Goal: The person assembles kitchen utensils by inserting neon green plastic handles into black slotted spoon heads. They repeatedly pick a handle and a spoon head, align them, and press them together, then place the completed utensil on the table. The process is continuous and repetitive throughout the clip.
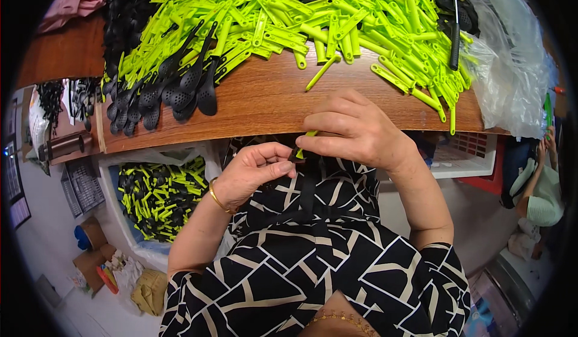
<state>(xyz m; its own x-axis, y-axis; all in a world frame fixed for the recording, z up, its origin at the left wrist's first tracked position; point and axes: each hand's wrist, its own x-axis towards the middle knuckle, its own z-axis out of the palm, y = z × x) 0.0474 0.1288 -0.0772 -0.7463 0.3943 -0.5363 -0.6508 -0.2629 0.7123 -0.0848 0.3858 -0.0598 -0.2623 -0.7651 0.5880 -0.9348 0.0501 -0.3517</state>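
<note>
In front of my body, just below the table's near edge, both hands meet. My right hand [361, 129] is closed around a lime-green plastic handle [310, 133], most of it hidden by the fingers. With thumb and fingers pinched at the handle's lower end, my left hand [256, 170] grips a small dark part that I cannot make out. On the table ahead lies a large heap of lime-green handles [289, 21], with one loose handle [323, 73] nearest my right hand. Black slotted spoons and ladles [189, 84] lie bunched to the left of it.
The brown wooden table [253, 105] spans the front. Below its left side stands a pale bin [120, 207] filled with green-and-black pieces. Clear plastic sheeting [512, 60] hangs over the right end. Another person's arm [534, 183] shows at far right. Bags [149, 289] sit on the floor at left.
</note>
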